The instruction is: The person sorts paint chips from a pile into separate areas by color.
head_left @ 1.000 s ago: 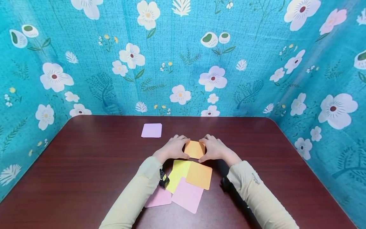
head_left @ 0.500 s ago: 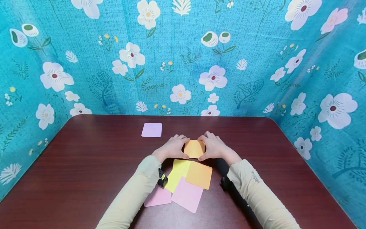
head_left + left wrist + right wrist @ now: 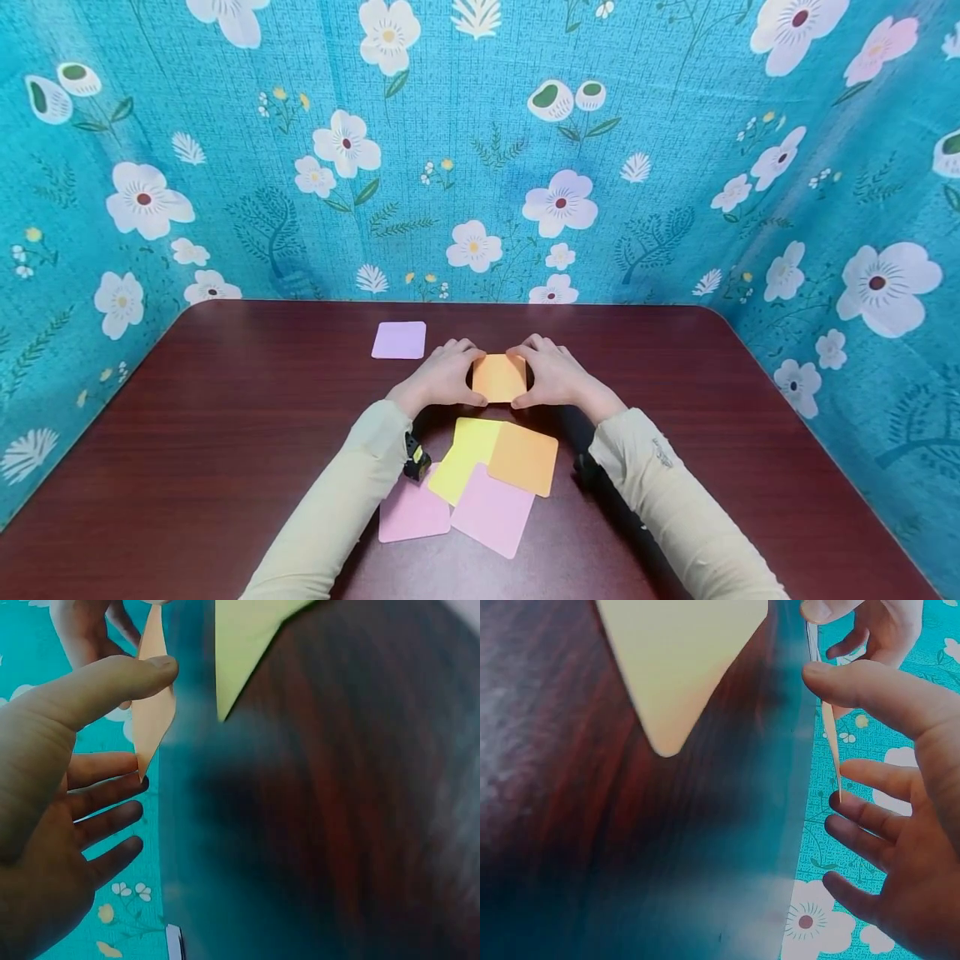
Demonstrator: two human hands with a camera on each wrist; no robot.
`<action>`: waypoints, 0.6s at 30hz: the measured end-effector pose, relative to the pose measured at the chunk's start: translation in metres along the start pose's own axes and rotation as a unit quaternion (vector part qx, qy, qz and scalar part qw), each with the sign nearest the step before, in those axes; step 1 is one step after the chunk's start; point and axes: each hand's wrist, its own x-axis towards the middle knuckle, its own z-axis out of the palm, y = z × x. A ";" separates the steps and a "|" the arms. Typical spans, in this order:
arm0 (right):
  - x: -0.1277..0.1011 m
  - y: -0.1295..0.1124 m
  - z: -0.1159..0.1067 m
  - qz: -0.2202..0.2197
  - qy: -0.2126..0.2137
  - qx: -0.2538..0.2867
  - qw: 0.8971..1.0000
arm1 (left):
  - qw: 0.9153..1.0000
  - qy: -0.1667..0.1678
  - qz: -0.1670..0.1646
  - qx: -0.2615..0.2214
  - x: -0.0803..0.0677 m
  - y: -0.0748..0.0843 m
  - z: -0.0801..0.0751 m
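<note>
Both hands hold one orange square sheet of paper with rounded corners (image 3: 498, 377) near the middle of the far half of the table. My left hand (image 3: 442, 375) grips its left side, thumb at the near edge and fingers at the far edge. On the right side, my right hand (image 3: 558, 379) has the same grip. Seen from the left wrist, the orange sheet (image 3: 154, 716) bows slightly under the thumb, and the other fingers spread behind it. It appears edge-on and thin in the right wrist view, raised above the table.
Closer to me, a yellow square (image 3: 463, 462), a second orange square (image 3: 525, 458), a pink square (image 3: 492, 510) and another pink one (image 3: 415, 510) overlap or adjoin on the dark wooden table (image 3: 225, 433). A lilac square (image 3: 399, 340) lies farther back left. Floral curtain (image 3: 450, 150) surrounds the table.
Both hands have shifted slightly left and away from me, carrying the orange sheet. The gap between it and the squares nearer me has grown. Those squares lie where they were.
</note>
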 end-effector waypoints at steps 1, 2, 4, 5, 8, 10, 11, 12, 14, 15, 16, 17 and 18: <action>0.001 0.000 0.000 -0.001 0.001 -0.001 1.000 | 1.000 0.002 -0.002 0.001 0.000 -0.001 -0.001; 0.003 0.000 -0.001 -0.002 0.003 -0.002 1.000 | 1.000 0.003 -0.002 0.002 0.000 -0.002 -0.002; 0.006 0.000 -0.001 -0.004 0.004 -0.004 1.000 | 1.000 0.006 -0.006 0.003 0.000 -0.004 -0.005; 0.008 -0.001 -0.001 -0.004 0.005 -0.005 1.000 | 1.000 0.008 -0.006 0.003 0.000 -0.006 -0.006; 0.014 -0.001 -0.001 -0.005 0.005 -0.006 1.000 | 1.000 0.011 -0.013 0.003 0.001 -0.009 -0.008; 0.017 -0.002 0.000 -0.007 0.002 -0.007 1.000 | 1.000 0.011 -0.020 0.005 0.001 -0.013 -0.008; 0.020 -0.002 0.000 -0.006 -0.001 -0.008 1.000 | 1.000 0.011 -0.023 0.006 0.001 -0.014 -0.008; 0.022 -0.002 0.001 -0.006 -0.003 -0.011 1.000 | 1.000 0.011 -0.025 0.008 0.001 -0.016 -0.008; 0.026 -0.001 0.002 -0.004 -0.007 -0.017 1.000 | 0.999 0.011 -0.029 0.010 0.002 -0.019 -0.007; 0.028 -0.001 0.003 -0.005 -0.008 -0.020 1.000 | 0.999 0.013 -0.031 0.009 0.002 -0.020 -0.007; 0.030 -0.001 0.003 -0.004 -0.008 -0.022 1.000 | 0.999 0.014 -0.033 0.007 0.002 -0.022 -0.008; 0.032 -0.001 0.004 -0.003 -0.009 -0.024 1.000 | 0.999 0.016 -0.036 0.007 0.003 -0.023 -0.008; 0.034 -0.001 0.004 -0.002 -0.008 -0.025 1.000 | 0.999 0.017 -0.038 0.006 0.003 -0.024 -0.008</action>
